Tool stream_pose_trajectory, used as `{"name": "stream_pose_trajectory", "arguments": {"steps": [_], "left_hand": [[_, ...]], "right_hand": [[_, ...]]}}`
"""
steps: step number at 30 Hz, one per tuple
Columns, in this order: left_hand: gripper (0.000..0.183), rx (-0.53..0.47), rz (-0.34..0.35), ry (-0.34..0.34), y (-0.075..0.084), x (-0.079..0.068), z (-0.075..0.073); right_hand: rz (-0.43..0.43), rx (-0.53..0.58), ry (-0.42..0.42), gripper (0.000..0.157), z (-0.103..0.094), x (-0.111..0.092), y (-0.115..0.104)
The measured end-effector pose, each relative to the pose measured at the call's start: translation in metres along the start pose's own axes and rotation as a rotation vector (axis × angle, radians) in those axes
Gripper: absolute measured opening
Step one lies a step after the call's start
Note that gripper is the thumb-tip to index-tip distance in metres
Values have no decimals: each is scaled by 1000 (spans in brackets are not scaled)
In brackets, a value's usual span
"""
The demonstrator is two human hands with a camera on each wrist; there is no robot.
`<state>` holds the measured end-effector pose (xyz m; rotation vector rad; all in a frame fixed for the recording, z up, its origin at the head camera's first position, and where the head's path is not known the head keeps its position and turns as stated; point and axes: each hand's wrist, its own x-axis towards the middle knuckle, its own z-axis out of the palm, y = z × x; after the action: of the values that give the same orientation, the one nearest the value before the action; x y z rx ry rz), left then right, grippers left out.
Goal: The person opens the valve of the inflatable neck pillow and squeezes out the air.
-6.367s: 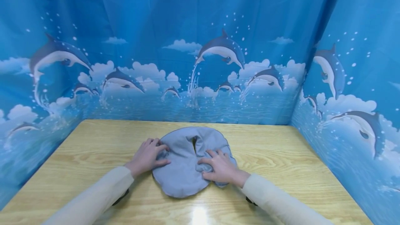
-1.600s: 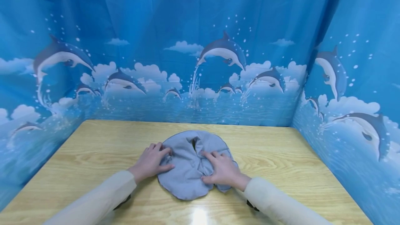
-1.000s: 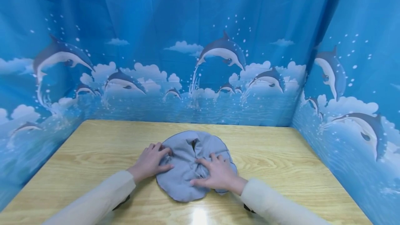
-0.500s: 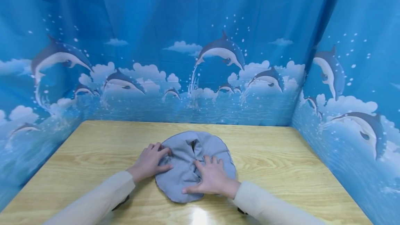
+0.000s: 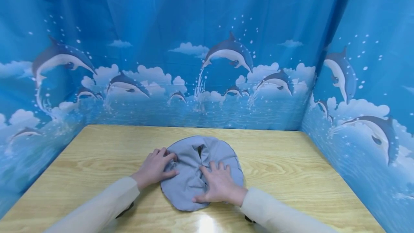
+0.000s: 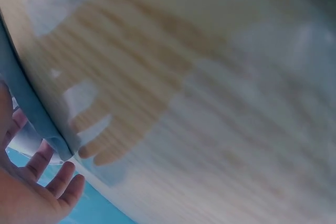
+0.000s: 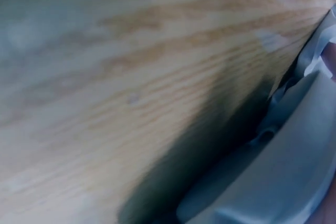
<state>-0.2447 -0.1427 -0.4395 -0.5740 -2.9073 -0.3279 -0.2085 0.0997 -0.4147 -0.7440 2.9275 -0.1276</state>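
Note:
A grey, roughly round fabric piece (image 5: 184, 190) with creases and a seamed edge lies at the middle of the table. A narrow dark slit (image 5: 199, 151) shows near its centre. My left hand (image 5: 156, 168) rests at its left side, with thumb and index finger on the cloth. In the left wrist view, the fingers (image 6: 62, 179) lie loosely spread beside the fabric's edge (image 6: 34, 103). My right hand (image 5: 220, 184) presses with spread fingers on the right front part, its thumb toward the near edge. The right wrist view shows a raised fabric fold (image 7: 278, 156) over the table.
The light wood-grain table (image 5: 284, 175) reaches back to a blue dolphin-print curtain (image 5: 207, 64), which also hangs along both sides. A bright light reflection (image 5: 206, 222) lies on the table in front of the fabric.
My right hand has shifted left and nearer to me, fingers spreading over the cloth. The notch in the fabric's near right edge no longer shows. My left hand has stayed nearly still lately.

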Motion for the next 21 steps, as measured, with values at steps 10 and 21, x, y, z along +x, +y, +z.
{"name": "stream_pose_trajectory", "arguments": {"steps": [10, 21], "left_hand": [[37, 15, -8, -11, 1, 0, 0], [37, 3, -10, -12, 4, -1, -3]], "right_hand": [[-8, 25, 50, 80, 2, -2, 2], [-2, 13, 138, 60, 6, -1, 3]]}}
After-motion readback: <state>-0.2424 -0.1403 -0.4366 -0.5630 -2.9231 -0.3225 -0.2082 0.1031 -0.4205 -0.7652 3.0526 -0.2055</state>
